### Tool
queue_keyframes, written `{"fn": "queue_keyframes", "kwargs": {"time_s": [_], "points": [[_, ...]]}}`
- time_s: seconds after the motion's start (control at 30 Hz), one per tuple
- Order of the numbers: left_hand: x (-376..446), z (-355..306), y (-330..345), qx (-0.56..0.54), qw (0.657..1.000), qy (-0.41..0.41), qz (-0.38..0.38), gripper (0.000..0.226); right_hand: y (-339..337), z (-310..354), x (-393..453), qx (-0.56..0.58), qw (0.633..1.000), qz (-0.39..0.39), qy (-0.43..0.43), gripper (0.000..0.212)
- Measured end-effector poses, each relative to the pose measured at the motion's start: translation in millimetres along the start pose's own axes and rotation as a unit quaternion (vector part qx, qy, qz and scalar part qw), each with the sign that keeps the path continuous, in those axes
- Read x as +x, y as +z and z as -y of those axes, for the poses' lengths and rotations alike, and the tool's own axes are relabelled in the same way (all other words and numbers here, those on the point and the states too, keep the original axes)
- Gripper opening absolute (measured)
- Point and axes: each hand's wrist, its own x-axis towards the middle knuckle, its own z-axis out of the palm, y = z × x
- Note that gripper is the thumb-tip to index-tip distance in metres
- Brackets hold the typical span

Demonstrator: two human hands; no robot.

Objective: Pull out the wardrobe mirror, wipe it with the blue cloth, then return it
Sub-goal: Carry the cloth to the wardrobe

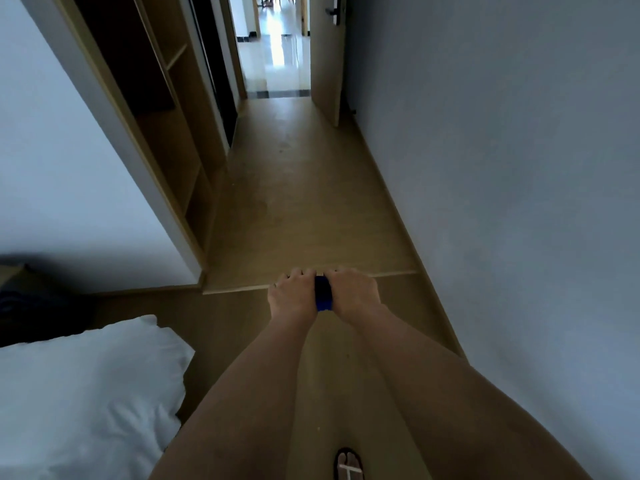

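Note:
Both my arms reach forward over the wooden floor. My left hand [291,293] and my right hand [353,292] are side by side, fingers curled, and grip a folded blue cloth [323,293] between them. Only a narrow strip of the cloth shows. The open wardrobe [166,133] stands ahead on the left, with wooden shelves and a dark inside. I cannot make out the mirror; a dark narrow panel [214,60] stands at the wardrobe's far end.
A bed with a white duvet [79,386] fills the lower left. A grey wall [502,168] runs along the right. An open door [327,53] leads to a bright hallway ahead. My sandalled foot [348,465] is at the bottom.

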Motion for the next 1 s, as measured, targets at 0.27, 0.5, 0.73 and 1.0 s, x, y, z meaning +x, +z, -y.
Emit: {"fn": "queue_keyframes", "kwargs": {"time_s": [0.27, 0.5, 0.73, 1.0], "points": [[118, 2, -5, -0.027, 0.999, -0.030, 0.015, 0.039, -8, -29, 120, -0.001, 0.999, 0.029, -0.044, 0.032], [242, 42, -13, -0.028, 0.999, -0.041, 0.017, 0.040, -13, -19, 250, -0.013, 0.997, 0.030, -0.074, 0.032], [353, 92, -39, -0.028, 0.999, -0.034, 0.007, 0.037, -35, 11, 370, -0.048, 0.996, 0.017, -0.077, 0.028], [488, 136, -68, -0.034, 0.999, -0.032, 0.022, 0.037, -60, 29, 510, -0.055, 0.995, 0.021, -0.077, 0.029]]}}
